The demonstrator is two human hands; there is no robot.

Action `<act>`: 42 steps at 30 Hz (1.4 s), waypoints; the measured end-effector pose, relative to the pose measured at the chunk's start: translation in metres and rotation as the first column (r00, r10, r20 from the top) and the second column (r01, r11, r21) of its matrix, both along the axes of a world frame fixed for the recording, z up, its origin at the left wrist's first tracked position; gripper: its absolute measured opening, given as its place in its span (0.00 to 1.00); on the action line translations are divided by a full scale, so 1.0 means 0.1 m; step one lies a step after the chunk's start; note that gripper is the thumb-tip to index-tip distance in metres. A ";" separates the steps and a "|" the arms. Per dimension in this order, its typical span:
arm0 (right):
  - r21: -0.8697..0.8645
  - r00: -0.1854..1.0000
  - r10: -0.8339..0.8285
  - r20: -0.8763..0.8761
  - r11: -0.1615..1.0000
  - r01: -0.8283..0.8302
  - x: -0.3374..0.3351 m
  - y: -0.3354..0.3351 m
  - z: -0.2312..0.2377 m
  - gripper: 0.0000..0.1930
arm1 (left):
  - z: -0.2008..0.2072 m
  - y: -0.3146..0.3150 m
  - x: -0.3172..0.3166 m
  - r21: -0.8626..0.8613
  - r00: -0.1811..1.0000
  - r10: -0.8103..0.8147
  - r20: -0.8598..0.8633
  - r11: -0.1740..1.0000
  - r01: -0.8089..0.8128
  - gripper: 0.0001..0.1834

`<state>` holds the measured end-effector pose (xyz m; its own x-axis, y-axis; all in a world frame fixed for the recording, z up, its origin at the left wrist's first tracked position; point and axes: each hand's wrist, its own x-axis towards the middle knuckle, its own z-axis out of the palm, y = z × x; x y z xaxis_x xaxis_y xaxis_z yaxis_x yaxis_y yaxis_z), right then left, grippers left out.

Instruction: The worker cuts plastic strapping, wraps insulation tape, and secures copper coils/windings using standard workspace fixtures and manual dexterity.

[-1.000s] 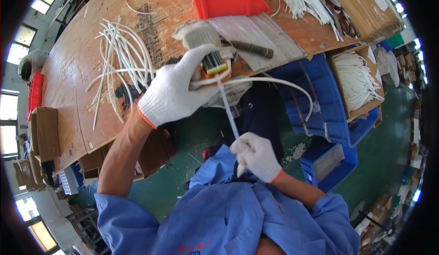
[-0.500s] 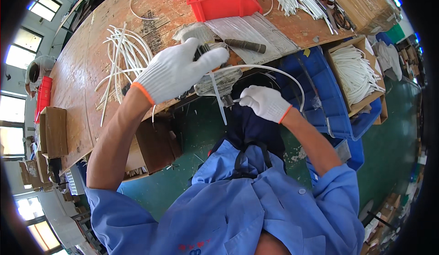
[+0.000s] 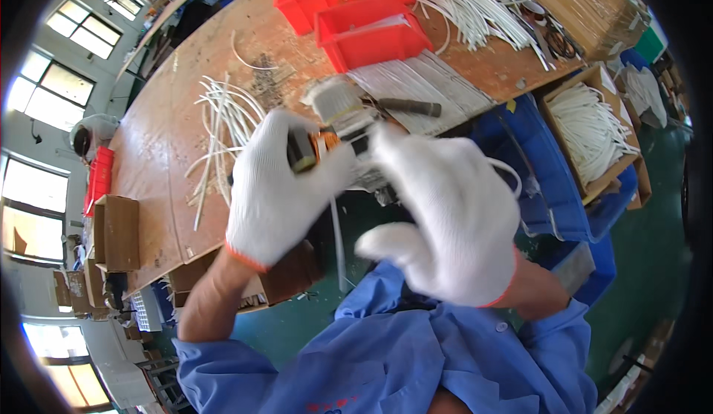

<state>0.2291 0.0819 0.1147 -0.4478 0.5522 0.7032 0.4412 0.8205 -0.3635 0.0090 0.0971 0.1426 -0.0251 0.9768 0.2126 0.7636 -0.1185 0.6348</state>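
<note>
My left hand point(image 3: 276, 191), in a white knit glove with an orange cuff, is curled at the bench edge beside a black and orange part point(image 3: 312, 150). Below its thumb hangs a white plastic tube point(image 3: 338, 247), which it seems to pinch; the exact grip is hidden. My right hand point(image 3: 457, 217), gloved alike and smeared by motion, is raised with its thumb well apart from the fingers. Its fingertips come close to my left thumb, and nothing shows in the hand. Between and behind the hands, a metal fixture point(image 3: 371, 184) at the bench edge is mostly covered.
Loose white tubes point(image 3: 223, 128) lie left on the wooden bench point(image 3: 160, 169), with another bundle point(image 3: 483, 17) at the back right. Red bins point(image 3: 371, 35) and a dark rod-like handle point(image 3: 408, 106) sit behind. Right stand a blue crate point(image 3: 568, 206) and a tube-filled carton point(image 3: 583, 128).
My right hand has left the small metal lever at the fixture and come up and nearer, beside my left hand. My left hand has moved lower. The view has shifted slightly.
</note>
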 end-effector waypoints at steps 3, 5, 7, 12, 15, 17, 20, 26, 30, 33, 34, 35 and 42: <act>-0.106 0.996 -0.039 -0.079 0.994 0.031 0.03 -0.08 -0.15 0.36 | -0.04 -0.43 -0.01 0.285 0.987 -0.161 0.000 0.946 0.155 0.26; -0.463 0.986 0.169 0.002 0.874 -0.149 0.00 -0.27 -0.21 0.38 | -0.16 -0.70 0.01 0.299 0.969 -0.216 0.120 0.939 0.172 0.31; -0.537 0.956 0.193 -0.223 0.794 -0.285 -0.12 -0.39 -0.47 0.42 | -0.34 -0.94 0.02 0.240 0.888 -0.250 0.387 0.957 0.165 0.38; -0.777 0.854 0.249 -0.457 0.356 -0.520 -0.04 -0.56 -0.85 0.44 | -0.61 -1.11 0.11 0.105 0.642 -0.227 0.732 0.969 0.223 0.49; -0.815 0.868 0.216 -0.446 0.303 -0.494 0.07 -0.61 -0.96 0.32 | -0.73 -1.05 0.18 0.159 0.664 -0.320 0.676 0.943 0.292 0.53; -0.846 0.888 0.136 -0.440 0.269 -0.460 0.22 -0.63 -0.98 0.26 | -0.78 -0.95 0.22 0.164 0.680 -0.350 0.644 0.932 0.325 0.53; -0.959 0.966 0.050 -0.253 0.114 -0.258 0.38 -0.55 -0.65 0.20 | -0.90 -0.81 0.33 0.155 0.533 -0.343 0.774 0.918 0.366 0.49; -0.849 0.964 0.001 -0.267 0.473 -0.235 0.60 -0.41 -0.50 0.24 | -0.93 -0.34 0.49 0.032 0.547 -0.235 0.804 0.935 0.354 0.40; -0.798 0.963 0.014 -0.270 0.556 -0.232 0.52 -0.31 -0.51 0.27 | -0.96 -0.11 0.68 0.181 0.229 -0.244 0.942 0.948 0.263 0.43; -0.710 0.942 -0.020 -0.334 0.663 -0.238 0.36 -0.33 -0.72 0.27 | -1.05 -0.06 0.54 0.386 0.407 -0.492 0.770 0.866 0.318 0.39; -0.715 0.948 -0.003 -0.319 0.657 -0.239 0.37 -0.33 -0.77 0.27 | -1.08 -0.06 0.48 0.393 0.421 -0.506 0.753 0.858 0.330 0.39; -0.703 0.960 0.026 -0.278 0.675 -0.222 0.38 -0.32 -0.79 0.27 | -1.08 -0.06 0.42 0.400 0.434 -0.520 0.735 0.851 0.342 0.38; -0.695 0.921 -0.147 -0.361 0.700 -0.161 0.17 -0.49 -1.23 0.29 | -1.20 -0.21 0.52 0.368 0.393 -0.489 0.779 0.864 0.344 0.37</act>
<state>0.2463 0.0329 -0.0087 -0.2515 0.9437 0.2147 0.1447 0.2560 -0.9558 0.0611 0.0765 0.0226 0.1452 0.8822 0.4479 -0.2821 -0.3970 0.8734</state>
